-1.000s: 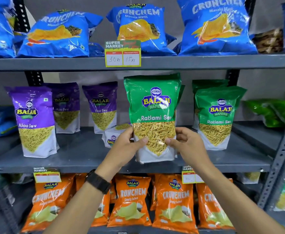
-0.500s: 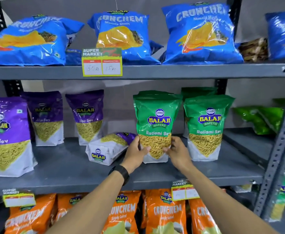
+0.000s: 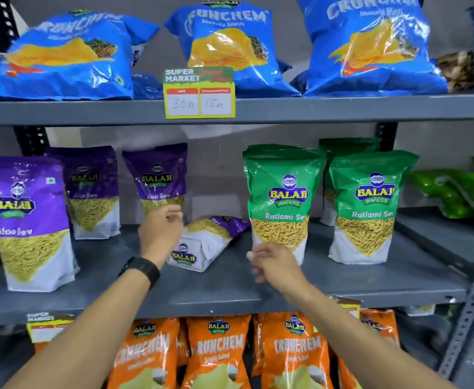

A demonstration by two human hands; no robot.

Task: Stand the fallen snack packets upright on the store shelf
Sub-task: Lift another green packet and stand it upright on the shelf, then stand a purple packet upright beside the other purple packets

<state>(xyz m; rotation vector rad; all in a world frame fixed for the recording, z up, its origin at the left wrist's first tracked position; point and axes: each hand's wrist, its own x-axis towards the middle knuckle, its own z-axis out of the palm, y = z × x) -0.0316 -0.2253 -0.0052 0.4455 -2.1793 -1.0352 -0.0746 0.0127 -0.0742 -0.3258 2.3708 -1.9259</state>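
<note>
The fallen purple packet (image 3: 205, 242) lay on its side on the middle shelf (image 3: 230, 284), just left of the front green packet (image 3: 282, 203). My left hand (image 3: 161, 230) hovered at its left end and my right hand (image 3: 272, 265) in front of the green packet, both with loosely spread fingers holding nothing. It looked light, soft and crinkly, likely slippery, so I judged both side edges the best hold. I counted three purple packets upright, one fallen, and three green upright.
</note>
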